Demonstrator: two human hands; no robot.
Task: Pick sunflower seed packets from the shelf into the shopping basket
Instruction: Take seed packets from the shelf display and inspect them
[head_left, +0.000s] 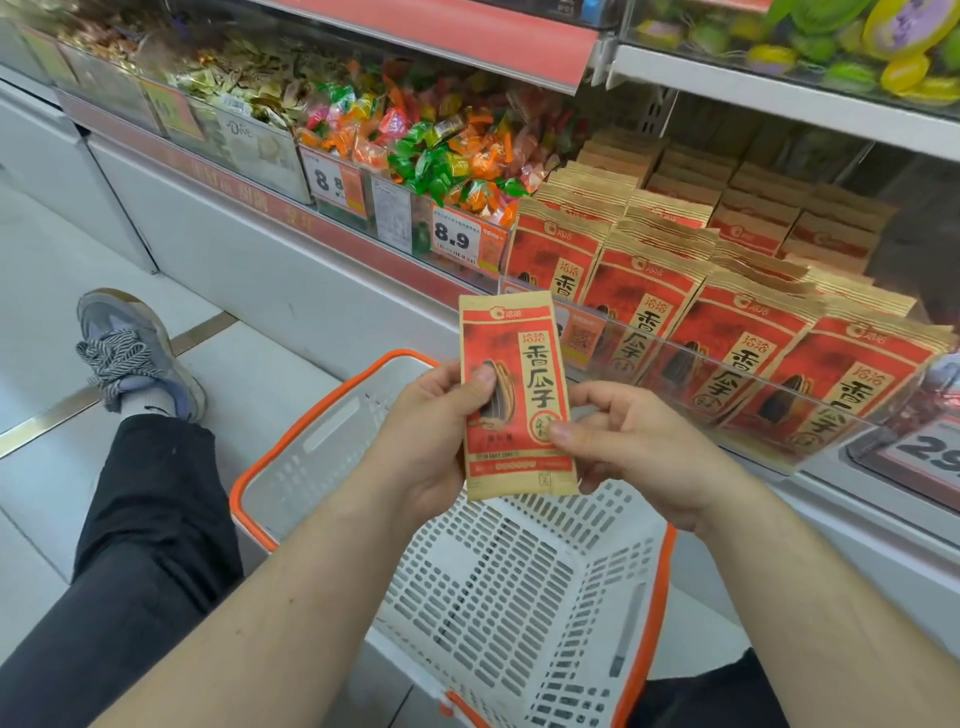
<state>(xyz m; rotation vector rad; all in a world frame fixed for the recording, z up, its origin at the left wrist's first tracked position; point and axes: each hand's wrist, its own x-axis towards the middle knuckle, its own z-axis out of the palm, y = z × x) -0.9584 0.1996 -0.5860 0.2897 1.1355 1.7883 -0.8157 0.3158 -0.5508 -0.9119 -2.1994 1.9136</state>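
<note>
A red and tan sunflower seed packet (519, 364) stands upright between both hands, above the basket. My left hand (431, 436) grips its left edge, thumb on the front. My right hand (634, 441) pinches its right edge near the bottom. Below them sits a white shopping basket (519, 597) with an orange rim; nothing shows inside it. Rows of the same seed packets (727, 332) stand on the shelf to the right behind a transparent guard.
Bins of wrapped candies (441, 140) with price tags fill the shelf at upper left. A white cabinet front (260, 270) runs below the shelf. My leg in dark trousers and a grey shoe (135, 353) lie left of the basket on the tiled floor.
</note>
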